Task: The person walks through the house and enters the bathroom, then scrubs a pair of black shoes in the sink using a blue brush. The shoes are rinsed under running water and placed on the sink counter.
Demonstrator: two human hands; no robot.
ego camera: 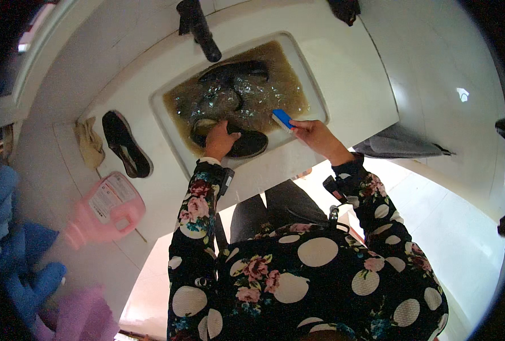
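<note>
A dark slip-on shoe (pixel 249 144) lies at the front edge of a white rectangular sink (pixel 316 91), partly in murky brown water (pixel 284 64). My left hand (pixel 222 140) grips it at its opening, and the heel end dips into the water. A blue scrub brush (pixel 282 116) with pale bristles is in my right hand (pixel 316 135), held over the sink's right front rim, apart from the shoe. Another dark item (pixel 235 71), perhaps a shoe, is half sunk at the back of the sink, its outline blurred by ripples and glare.
A black faucet (pixel 199 32) reaches over the sink's back edge. On the counter's left stand a black shoe (pixel 124 143), a crumpled beige cloth (pixel 89 143) and a pink jug (pixel 116 209). Grey fabric (pixel 399 143) hangs at the right. Blue cloth (pixel 35 273) is at lower left.
</note>
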